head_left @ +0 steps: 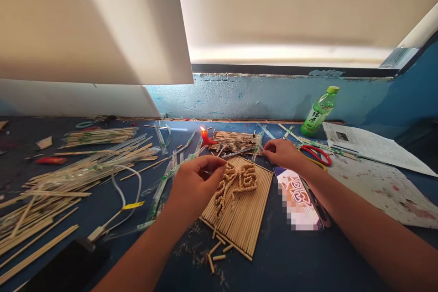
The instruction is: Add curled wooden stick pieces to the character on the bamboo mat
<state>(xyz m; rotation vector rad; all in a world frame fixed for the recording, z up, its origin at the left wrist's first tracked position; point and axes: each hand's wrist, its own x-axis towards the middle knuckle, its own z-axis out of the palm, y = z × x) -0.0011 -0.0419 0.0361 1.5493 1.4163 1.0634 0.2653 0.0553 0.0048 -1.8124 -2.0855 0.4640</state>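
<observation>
A flat board of glued bamboo sticks [244, 219] lies in front of me, with a Chinese character built from short stick pieces [239, 180] on top. My left hand [195, 182] hovers at the board's left edge, fingers pinched together on something I cannot make out. My right hand [282, 153] rests beyond the board's far right corner, fingers curled onto a thin stick. A phone [301, 198] lies right of the board. A small lit red candle [204, 137] burns just behind the board.
Piles of bamboo chopsticks and plastic wrappers [68, 173] cover the left side. A white cable [119, 200] loops there. Red scissors [316, 153], a green tea bottle [320, 112] and papers [372, 146] sit on the right. Cut stick bits [215, 251] lie near me.
</observation>
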